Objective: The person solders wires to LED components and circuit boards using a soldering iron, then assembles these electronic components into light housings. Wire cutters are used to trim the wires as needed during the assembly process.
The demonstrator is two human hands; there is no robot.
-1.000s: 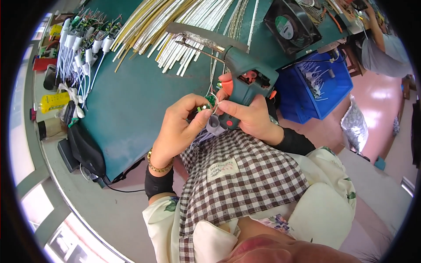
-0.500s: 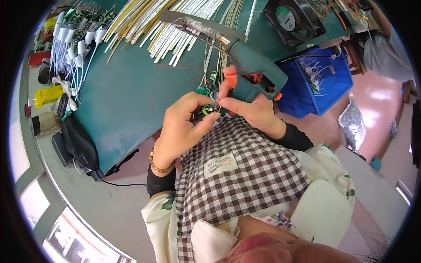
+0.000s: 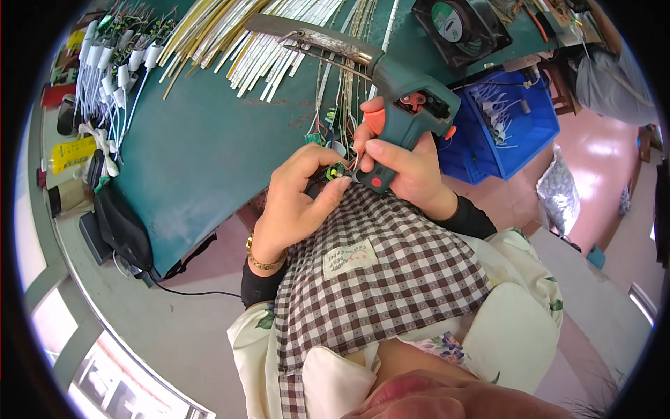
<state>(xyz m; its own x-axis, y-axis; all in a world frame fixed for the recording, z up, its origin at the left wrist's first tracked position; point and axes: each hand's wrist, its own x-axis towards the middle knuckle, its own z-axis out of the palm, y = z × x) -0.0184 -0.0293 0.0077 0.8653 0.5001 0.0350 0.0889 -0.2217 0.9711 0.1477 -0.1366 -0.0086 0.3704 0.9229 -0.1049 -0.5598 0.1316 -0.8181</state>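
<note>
My left hand (image 3: 299, 187) is closed, thumb and fingertips pinching a small circuit board (image 3: 335, 171) with a yellow-green component on it. Thin wires run from the board toward my right hand (image 3: 408, 164), which is wrapped round the grip of a dark green, pistol-shaped power tool (image 3: 408, 91). This tool has an orange trigger and a long metal front part pointing to the far left. Its grip end, with a red dot, is close beside the board. Just beyond my fingertips lies another small green board (image 3: 315, 138) with wires.
Light strips (image 3: 272, 63) are spread at the table's far side. Wired white cylindrical parts (image 3: 115, 66) are bunched at the left. A black fan (image 3: 460, 28) stands far right, above a blue bin (image 3: 520, 133) holding wired parts. A black bag (image 3: 122, 227) hangs by the table's left edge.
The tool has turned more upright, so its grip end now shows between my hands. My right thumb has shifted up along the grip. My left hand still pinches the board.
</note>
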